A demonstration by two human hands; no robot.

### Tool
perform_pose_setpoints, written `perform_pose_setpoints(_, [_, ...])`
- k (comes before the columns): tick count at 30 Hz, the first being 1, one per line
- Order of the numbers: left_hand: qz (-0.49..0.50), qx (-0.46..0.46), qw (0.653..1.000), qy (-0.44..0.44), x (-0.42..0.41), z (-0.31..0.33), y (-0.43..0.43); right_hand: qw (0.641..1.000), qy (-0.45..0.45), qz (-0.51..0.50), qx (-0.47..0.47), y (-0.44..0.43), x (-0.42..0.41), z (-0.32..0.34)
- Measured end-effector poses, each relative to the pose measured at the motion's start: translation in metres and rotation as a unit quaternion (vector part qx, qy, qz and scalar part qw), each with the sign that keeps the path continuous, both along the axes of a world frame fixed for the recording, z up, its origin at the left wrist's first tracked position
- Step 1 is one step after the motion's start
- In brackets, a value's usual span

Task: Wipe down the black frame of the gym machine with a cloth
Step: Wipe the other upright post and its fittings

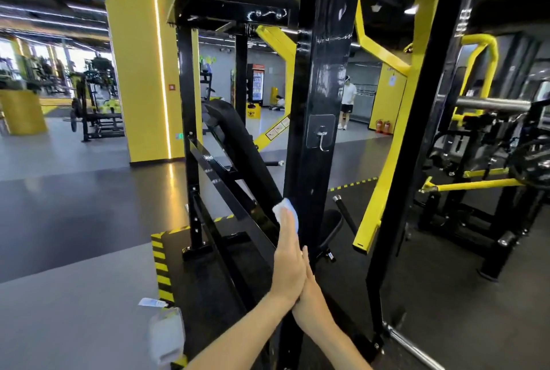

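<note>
The black upright post of the gym machine stands straight ahead of me. A white cloth lies against the post's left face, low down. My left hand presses flat on the cloth with straight fingers, and the cloth sticks out above the fingertips. Just right of and below that hand, my right hand lies against the post. It is partly hidden behind the left hand, with one fingertip showing beside the post's edge.
A clear adhesive hook sticks to the post higher up. Yellow lever arms flank the frame. A white bottle and a small tube lie on the floor at lower left. A person stands far behind.
</note>
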State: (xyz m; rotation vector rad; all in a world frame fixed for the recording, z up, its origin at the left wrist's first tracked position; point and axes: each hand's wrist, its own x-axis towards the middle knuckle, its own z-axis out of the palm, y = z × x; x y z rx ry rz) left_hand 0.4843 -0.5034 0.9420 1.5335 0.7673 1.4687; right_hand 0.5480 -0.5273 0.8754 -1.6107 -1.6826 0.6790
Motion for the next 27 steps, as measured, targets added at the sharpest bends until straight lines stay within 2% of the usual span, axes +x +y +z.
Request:
perform_pose_setpoints(2, [-0.031, -0.116, 0.991, -0.055, -0.005, -0.019, -0.011, 0.996, -0.091, -0.002, -0.01, -0.006, 0.004, -0.009])
perform_pose_setpoints(3, [-0.031, -0.158, 0.985, -0.055, -0.009, -0.033, -0.013, 0.992, -0.127, -0.017, -0.005, -0.009, 0.007, -0.014])
perform_pose_setpoints(6, [-0.07, -0.306, 0.949, -0.024, -0.023, -0.082, -0.004, 0.99, -0.135, -0.048, 0.002, -0.018, 0.008, -0.017])
perform_pose_setpoints(8, [-0.036, -0.375, 0.926, 0.022, -0.034, -0.108, 0.005, 0.99, -0.136, -0.04, -0.018, -0.019, 0.006, -0.013])
perform_pose_setpoints(9, [0.013, -0.384, 0.922, 0.057, -0.038, -0.111, 0.01, 0.989, -0.142, -0.039, -0.023, -0.018, 0.006, -0.012])
perform_pose_setpoints(11, [0.135, -0.352, 0.922, 0.084, -0.042, -0.085, 0.014, 0.989, -0.141, -0.037, -0.026, -0.016, 0.005, -0.009])
perform_pose_setpoints(13, [0.192, -0.287, 0.938, 0.036, -0.041, -0.034, 0.019, 0.99, -0.135, -0.038, -0.028, -0.013, 0.004, -0.003])
perform_pose_setpoints(15, [0.191, -0.194, 0.962, 0.001, -0.037, 0.027, 0.019, 0.99, -0.132, -0.039, -0.034, -0.011, 0.001, 0.005])
perform_pose_setpoints(17, [0.164, -0.096, 0.982, 0.004, -0.029, 0.083, 0.012, 0.991, -0.12, -0.051, -0.023, -0.01, -0.003, 0.012])
perform_pose_setpoints(21, [0.181, 0.086, 0.979, 0.028, -0.003, 0.154, 0.014, 0.993, -0.093, -0.076, 0.021, -0.01, -0.007, 0.028])
perform_pose_setpoints(27, [0.22, 0.153, 0.962, 0.054, 0.027, 0.173, 0.031, 0.993, -0.096, -0.048, 0.052, -0.007, -0.005, 0.033])
